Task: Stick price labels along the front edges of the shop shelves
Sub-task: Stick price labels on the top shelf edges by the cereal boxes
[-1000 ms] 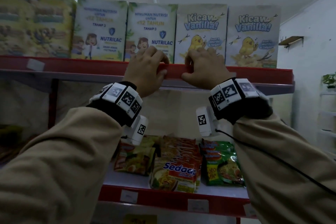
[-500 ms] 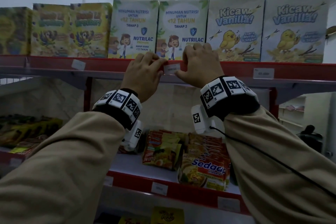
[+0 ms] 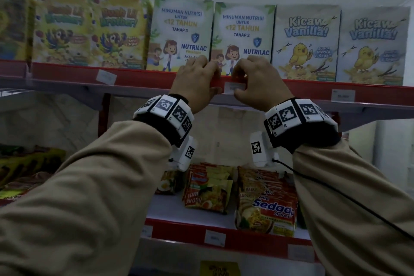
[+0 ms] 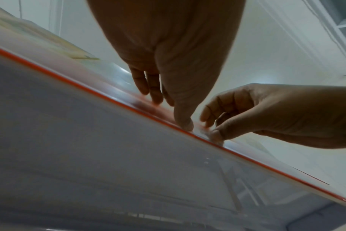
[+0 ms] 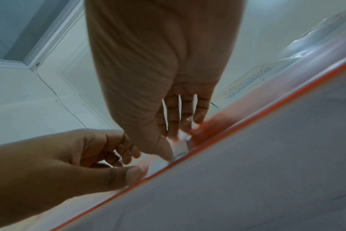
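At the middle of the head view, on the red front edge of the upper shelf, a small white price label lies flat against the strip, between the two hands. The left hand has its fingers hooked over the top of the edge just left of the label, with its thumb tip set against the strip at the label's left end. The right hand covers the label's right end; in the right wrist view its thumb and fingers press the label onto the strip, fingers nearly straight. Whether either hand pinches the label cannot be told. Two more labels sit on the same edge, one at the left of the frame and one at the far right. Boxes stand in a row on the upper shelf; noodle packets lie on the lower shelf, whose edge also carries labels.
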Tool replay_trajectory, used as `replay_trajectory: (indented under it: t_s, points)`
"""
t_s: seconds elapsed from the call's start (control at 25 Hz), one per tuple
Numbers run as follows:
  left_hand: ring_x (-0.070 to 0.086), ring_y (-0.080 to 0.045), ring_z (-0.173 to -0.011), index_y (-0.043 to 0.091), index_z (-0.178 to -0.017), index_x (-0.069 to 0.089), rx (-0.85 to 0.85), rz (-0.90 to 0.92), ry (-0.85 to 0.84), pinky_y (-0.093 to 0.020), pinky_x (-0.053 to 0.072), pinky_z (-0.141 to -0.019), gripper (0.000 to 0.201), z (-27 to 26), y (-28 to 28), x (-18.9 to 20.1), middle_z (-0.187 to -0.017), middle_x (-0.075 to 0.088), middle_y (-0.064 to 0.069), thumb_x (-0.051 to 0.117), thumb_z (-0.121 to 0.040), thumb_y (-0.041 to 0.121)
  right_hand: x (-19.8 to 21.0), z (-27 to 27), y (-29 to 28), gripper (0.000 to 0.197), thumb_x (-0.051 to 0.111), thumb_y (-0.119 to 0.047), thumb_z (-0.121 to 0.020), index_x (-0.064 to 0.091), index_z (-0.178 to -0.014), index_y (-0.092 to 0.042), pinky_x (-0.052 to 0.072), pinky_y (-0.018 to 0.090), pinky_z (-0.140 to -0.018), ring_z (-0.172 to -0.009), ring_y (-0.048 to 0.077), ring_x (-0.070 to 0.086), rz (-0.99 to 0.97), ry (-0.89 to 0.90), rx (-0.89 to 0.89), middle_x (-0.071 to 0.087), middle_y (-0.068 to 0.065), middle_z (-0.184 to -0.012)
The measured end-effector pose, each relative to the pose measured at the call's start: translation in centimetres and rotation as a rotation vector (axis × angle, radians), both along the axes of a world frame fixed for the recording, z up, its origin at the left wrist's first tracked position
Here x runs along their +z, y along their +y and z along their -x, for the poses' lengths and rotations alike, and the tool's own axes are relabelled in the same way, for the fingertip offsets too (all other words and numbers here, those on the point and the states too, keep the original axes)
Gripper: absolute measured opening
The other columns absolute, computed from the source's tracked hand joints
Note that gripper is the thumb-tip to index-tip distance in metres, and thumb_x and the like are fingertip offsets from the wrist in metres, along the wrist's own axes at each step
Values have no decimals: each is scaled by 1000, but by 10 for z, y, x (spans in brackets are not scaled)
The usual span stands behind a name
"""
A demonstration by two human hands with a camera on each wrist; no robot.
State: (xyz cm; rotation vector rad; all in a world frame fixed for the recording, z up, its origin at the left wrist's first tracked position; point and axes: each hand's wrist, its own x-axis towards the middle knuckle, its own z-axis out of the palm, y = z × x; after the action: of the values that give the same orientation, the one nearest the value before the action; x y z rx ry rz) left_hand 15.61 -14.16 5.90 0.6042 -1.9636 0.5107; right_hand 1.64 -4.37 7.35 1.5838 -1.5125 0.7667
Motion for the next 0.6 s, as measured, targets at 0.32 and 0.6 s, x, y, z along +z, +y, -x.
replay_trajectory:
  t_s: [0.32,0.6]
  points:
    - [44,-27,-109,20,-115,54,-107,53,87,-37,31,-90,35,1,-9,-10,-115,49,-7,67,-84,31,4,-15,-2,28,68,-23,-76,63,-101,-10,42,35,-90,-99,30,54,-10,24,-101,62,13,-98]
    - [44,-26,-111,21,-117,52,-106,96,54,-36,31,-94,38,-4,-15,-7,-118,48,-6,65,-85,36,18,-19,1,10,70,-21,-80,64,-87,-16,47,25,-71,-79,14,57,-35,-270,21,64,3,-86]
